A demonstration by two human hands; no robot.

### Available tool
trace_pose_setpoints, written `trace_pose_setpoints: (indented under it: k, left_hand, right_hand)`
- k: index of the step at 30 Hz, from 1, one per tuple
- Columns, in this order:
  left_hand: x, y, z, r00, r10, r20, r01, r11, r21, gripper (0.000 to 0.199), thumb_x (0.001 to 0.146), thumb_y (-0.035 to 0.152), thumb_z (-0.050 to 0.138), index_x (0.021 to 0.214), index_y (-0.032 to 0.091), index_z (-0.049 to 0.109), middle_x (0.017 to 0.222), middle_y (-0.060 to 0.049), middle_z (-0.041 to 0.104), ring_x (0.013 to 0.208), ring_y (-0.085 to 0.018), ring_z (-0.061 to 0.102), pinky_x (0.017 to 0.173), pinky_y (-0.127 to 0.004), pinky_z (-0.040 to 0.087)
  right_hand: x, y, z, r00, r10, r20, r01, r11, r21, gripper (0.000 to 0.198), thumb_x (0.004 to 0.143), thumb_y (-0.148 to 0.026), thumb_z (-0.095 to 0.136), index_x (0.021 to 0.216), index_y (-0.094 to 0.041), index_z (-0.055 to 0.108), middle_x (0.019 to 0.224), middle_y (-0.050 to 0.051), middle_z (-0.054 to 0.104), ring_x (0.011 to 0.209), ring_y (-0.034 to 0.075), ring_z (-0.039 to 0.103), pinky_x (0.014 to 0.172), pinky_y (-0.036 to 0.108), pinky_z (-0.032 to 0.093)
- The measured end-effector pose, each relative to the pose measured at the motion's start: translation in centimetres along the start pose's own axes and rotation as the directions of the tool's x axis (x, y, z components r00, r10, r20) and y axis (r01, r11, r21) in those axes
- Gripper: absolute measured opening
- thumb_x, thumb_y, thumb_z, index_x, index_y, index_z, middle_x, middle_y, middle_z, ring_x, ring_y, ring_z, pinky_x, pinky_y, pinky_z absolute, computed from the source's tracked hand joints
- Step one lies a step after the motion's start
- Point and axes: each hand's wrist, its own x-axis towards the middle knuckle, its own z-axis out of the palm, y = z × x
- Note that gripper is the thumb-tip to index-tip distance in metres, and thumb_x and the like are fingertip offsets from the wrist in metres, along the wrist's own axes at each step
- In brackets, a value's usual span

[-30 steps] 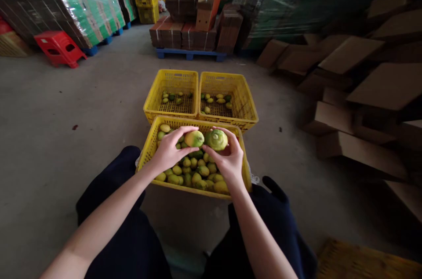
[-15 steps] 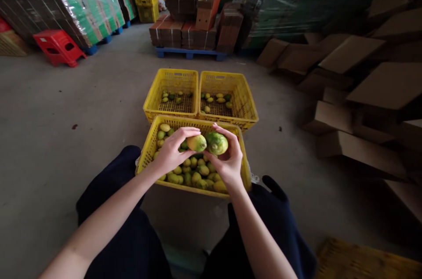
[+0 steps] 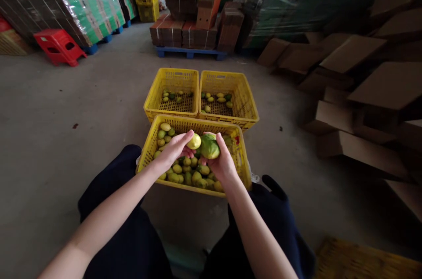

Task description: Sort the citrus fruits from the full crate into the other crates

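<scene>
My left hand (image 3: 180,148) is closed around a yellow lemon (image 3: 194,141), thumb on top. In my right hand (image 3: 223,159) is a larger green lemon (image 3: 210,146) with a yellowish patch, gripped between thumb and fingers. The two fruits are side by side, close together, above the near yellow crate (image 3: 197,189). That crate holds many yellow-green lemons (image 3: 196,177), partly hidden by my hands. Behind it stand a left yellow crate (image 3: 171,114) and a right yellow crate (image 3: 228,118), each with several lemons scattered on the bottom.
Flattened and open cardboard boxes (image 3: 356,52) heap up along the right. A red stool (image 3: 60,46) stands at the left, near wrapped green stacks (image 3: 87,2). Further back, bundled cartons (image 3: 184,33) rest on a blue pallet (image 3: 189,52). Another yellow crate (image 3: 365,261) lies bottom right.
Both hands have turned, so the fruits show different sides. The left thumb now lies over the lemon, and the green lemon has tilted in the right hand. The crates have not moved.
</scene>
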Motion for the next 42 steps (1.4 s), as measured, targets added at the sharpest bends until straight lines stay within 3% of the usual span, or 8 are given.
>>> trace_pose_setpoints:
  k: [5, 11, 14, 19, 27, 32, 36, 42]
  left_hand:
    - [0.4, -0.2, 0.5, 0.986, -0.132, -0.103, 0.123, 0.988, -0.096, 0.036, 0.089, 0.048, 0.059, 0.081, 0.013, 0.065, 0.061, -0.003, 0.065, 0.05, -0.01, 0.059, 0.052, -0.019, 0.048]
    - [0.1, 0.4, 0.6, 1.0, -0.009, -0.003, 0.007, 0.916, -0.4, 0.034, 0.089, 0.038, 0.054, 0.105, 0.012, 0.069, 0.074, -0.006, 0.07, 0.058, -0.012, 0.063, 0.056, -0.022, 0.051]
    - [-0.1, 0.1, 0.6, 0.999, 0.035, -0.024, -0.043, 0.856, -0.515, 0.039, 0.091, 0.041, 0.049, 0.086, 0.01, 0.071, 0.06, -0.004, 0.063, 0.047, -0.01, 0.055, 0.044, -0.019, 0.042]
    - [0.1, -0.6, 1.4, 0.961, -0.166, -0.222, -0.06, 0.657, -0.751, 0.025, 0.092, 0.021, 0.05, 0.076, 0.013, 0.067, 0.069, -0.003, 0.069, 0.062, -0.01, 0.066, 0.059, -0.018, 0.054]
    - [0.3, -0.7, 1.8, 0.969, -0.171, -0.176, -0.06, 0.53, -0.846, 0.03, 0.092, 0.02, 0.043, 0.103, 0.009, 0.069, 0.096, -0.013, 0.074, 0.092, -0.02, 0.072, 0.078, -0.028, 0.061]
    - [0.6, -0.1, 1.6, 0.977, -0.137, -0.166, -0.066, 0.544, -0.837, 0.024, 0.092, 0.016, 0.048, 0.103, 0.012, 0.068, 0.095, -0.011, 0.073, 0.095, -0.021, 0.072, 0.08, -0.028, 0.062]
    - [1.2, 0.1, 0.2, 0.967, -0.151, -0.204, -0.066, 0.625, -0.778, 0.018, 0.093, 0.021, 0.052, 0.097, 0.013, 0.067, 0.09, -0.008, 0.073, 0.078, -0.015, 0.073, 0.061, -0.019, 0.06]
    - [2.1, -5.1, -1.3, 0.929, -0.315, -0.194, 0.2, 0.869, -0.452, 0.024, 0.093, 0.029, 0.045, 0.088, 0.014, 0.063, 0.075, -0.005, 0.068, 0.058, -0.008, 0.064, 0.045, -0.011, 0.046]
  right_hand:
    - [0.6, 0.4, -0.2, 0.973, 0.231, -0.017, -0.228, 0.969, 0.096, 0.04, 0.083, -0.051, 0.063, 0.067, -0.014, 0.066, 0.053, 0.003, 0.066, 0.034, 0.014, 0.054, 0.03, 0.025, 0.043]
    - [0.4, -0.3, -0.2, 0.987, 0.14, -0.075, -0.116, 0.957, 0.265, 0.019, 0.078, -0.034, 0.064, 0.074, -0.016, 0.067, 0.062, 0.003, 0.07, 0.05, 0.017, 0.063, 0.039, 0.025, 0.048]
    - [0.2, -0.3, -0.3, 0.988, 0.156, -0.01, -0.142, 0.917, 0.372, 0.021, 0.077, -0.034, 0.062, 0.077, -0.014, 0.068, 0.071, 0.008, 0.073, 0.068, 0.02, 0.069, 0.057, 0.028, 0.057]
    - [0.1, 0.9, 0.0, 0.99, 0.102, 0.096, -0.135, 0.866, 0.481, 0.023, 0.083, -0.031, 0.054, 0.093, -0.015, 0.068, 0.098, 0.01, 0.076, 0.08, 0.017, 0.07, 0.064, 0.025, 0.058]
    - [0.4, 1.8, 0.0, 0.997, 0.067, -0.03, -0.04, 0.835, 0.549, 0.022, 0.084, -0.034, 0.054, 0.094, -0.019, 0.066, 0.101, 0.008, 0.076, 0.084, 0.018, 0.071, 0.074, 0.032, 0.06]
    - [0.5, 1.4, -0.2, 0.996, 0.071, -0.063, -0.024, 0.828, 0.561, 0.022, 0.083, -0.029, 0.052, 0.096, -0.019, 0.066, 0.096, 0.007, 0.076, 0.083, 0.018, 0.071, 0.073, 0.032, 0.06]
    - [0.2, 0.6, -0.5, 0.993, 0.062, -0.103, 0.01, 0.811, 0.584, 0.024, 0.08, -0.025, 0.052, 0.098, -0.019, 0.066, 0.093, 0.006, 0.076, 0.083, 0.018, 0.07, 0.071, 0.029, 0.059]
    - [-0.7, -1.1, -2.6, 0.976, 0.058, -0.21, 0.082, 0.794, 0.602, 0.031, 0.075, -0.021, 0.052, 0.101, -0.019, 0.067, 0.091, 0.005, 0.076, 0.087, 0.019, 0.071, 0.074, 0.031, 0.06]
